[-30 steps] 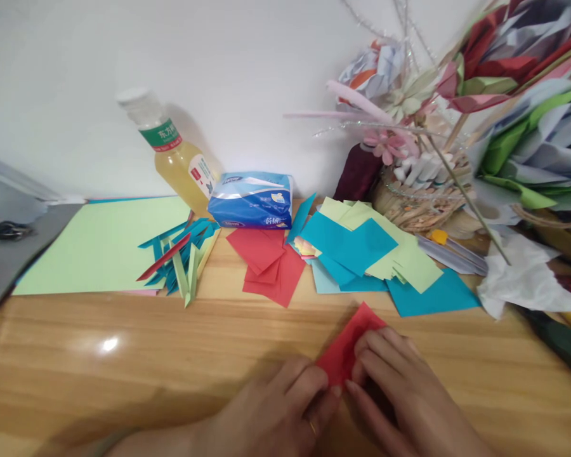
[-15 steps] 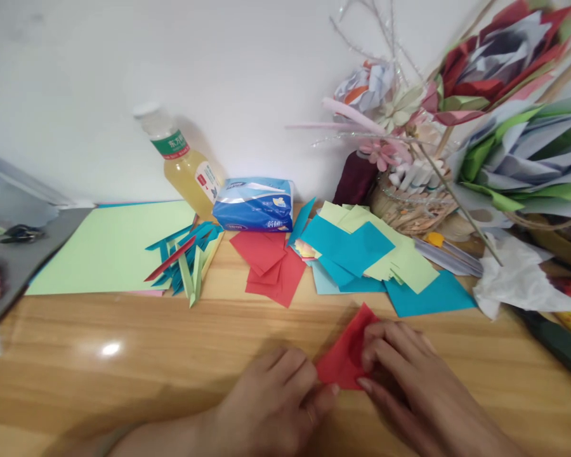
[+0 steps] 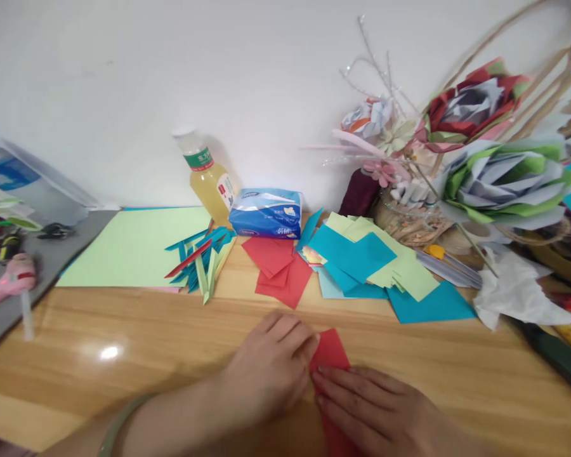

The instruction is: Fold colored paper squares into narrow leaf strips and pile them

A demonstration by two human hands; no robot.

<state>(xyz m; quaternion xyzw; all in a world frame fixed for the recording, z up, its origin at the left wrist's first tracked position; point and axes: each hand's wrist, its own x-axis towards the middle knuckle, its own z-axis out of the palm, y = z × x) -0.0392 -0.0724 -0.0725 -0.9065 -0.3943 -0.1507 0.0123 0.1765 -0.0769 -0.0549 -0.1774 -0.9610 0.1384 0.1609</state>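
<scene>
On the wooden table before me lies a piece of red paper (image 3: 330,352), with a straight fold along its left side. My left hand (image 3: 276,362) has its fingers curled at the paper's upper left edge and pinches it there. Laid flat across the paper's middle, my right hand (image 3: 380,406) presses it down with outstretched fingers and hides much of it. A small stack of red paper pieces (image 3: 292,282) lies beyond my hands.
Folded blue, green and red strips (image 3: 204,260) lie by light green sheets (image 3: 124,254). Behind stand a bottle (image 3: 212,190) and a tissue pack (image 3: 266,216). To the right are blue and green papers (image 3: 356,254), crumpled tissue (image 3: 514,285) and paper flowers (image 3: 504,178). A pink glue gun (image 3: 16,276) lies left.
The red paper has turned and now lies flatter and narrower. My right hand has gone from pinching its edge to lying flat on it. My left hand has moved slightly up. The view has shifted.
</scene>
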